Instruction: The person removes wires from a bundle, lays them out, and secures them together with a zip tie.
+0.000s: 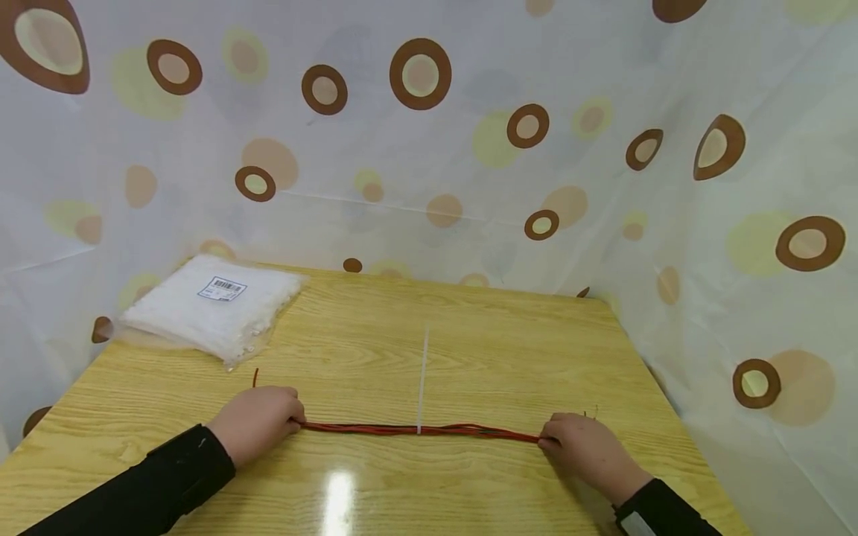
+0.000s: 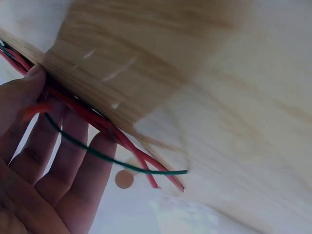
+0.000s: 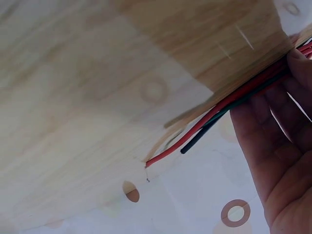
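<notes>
A bundle of thin red and green wires [image 1: 362, 429] stretches sideways between two hands, low over the wooden table. My left hand [image 1: 258, 420] pinches its left end; in the left wrist view the thumb and fingers hold the wires [image 2: 83, 111], and several loose red and green ends stick out past the fingers. At the right end my right hand [image 1: 590, 450] grips the bundle between thumb and fingers, with red and dark green wire ends [image 3: 195, 127] beyond it. A white cable tie [image 1: 423, 380] lies lengthwise away from me, its near end meeting the bundle's middle.
A clear plastic bag of white items [image 1: 181, 313] with a barcode label [image 1: 223, 289] sits at the table's back left. The wooden table [image 1: 523, 342] meets a hanging sheet with brown circles [image 1: 375, 164] at the back and sides.
</notes>
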The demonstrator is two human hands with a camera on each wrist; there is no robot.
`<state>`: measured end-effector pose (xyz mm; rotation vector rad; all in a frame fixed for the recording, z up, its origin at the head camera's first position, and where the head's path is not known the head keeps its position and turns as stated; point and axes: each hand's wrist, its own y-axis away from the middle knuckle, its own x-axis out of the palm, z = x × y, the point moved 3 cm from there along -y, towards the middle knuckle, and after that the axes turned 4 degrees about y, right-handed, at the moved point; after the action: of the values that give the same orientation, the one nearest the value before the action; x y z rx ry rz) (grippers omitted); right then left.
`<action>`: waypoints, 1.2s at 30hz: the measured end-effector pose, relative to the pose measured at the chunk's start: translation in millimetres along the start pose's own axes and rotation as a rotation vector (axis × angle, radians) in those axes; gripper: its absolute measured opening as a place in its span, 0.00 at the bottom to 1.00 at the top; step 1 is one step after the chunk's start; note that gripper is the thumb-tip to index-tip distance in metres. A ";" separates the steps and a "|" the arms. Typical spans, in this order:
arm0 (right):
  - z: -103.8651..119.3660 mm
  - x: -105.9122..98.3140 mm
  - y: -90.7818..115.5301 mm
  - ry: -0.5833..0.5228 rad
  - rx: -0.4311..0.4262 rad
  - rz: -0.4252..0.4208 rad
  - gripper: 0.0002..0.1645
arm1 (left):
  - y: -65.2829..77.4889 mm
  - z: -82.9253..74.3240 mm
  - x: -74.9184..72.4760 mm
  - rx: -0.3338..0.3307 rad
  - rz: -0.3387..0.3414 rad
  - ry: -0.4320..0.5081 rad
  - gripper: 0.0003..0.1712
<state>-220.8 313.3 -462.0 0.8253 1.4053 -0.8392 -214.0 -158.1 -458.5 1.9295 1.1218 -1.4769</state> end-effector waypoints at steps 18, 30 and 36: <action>-15.1 0.4 4.8 -0.024 -0.016 0.007 0.09 | 11.3 14.4 -5.2 -0.039 0.020 -0.004 0.06; -7.6 -3.4 6.7 0.042 -0.049 0.031 0.07 | 7.7 8.1 -5.5 0.012 0.000 -0.123 0.10; 12.5 -19.6 1.3 0.078 -0.027 -0.042 0.23 | 11.5 1.3 -7.7 -0.038 -0.002 -0.135 0.24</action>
<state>-213.6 303.1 -442.3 0.8178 1.5043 -0.8253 -206.0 -168.1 -453.0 1.7744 1.0843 -1.5509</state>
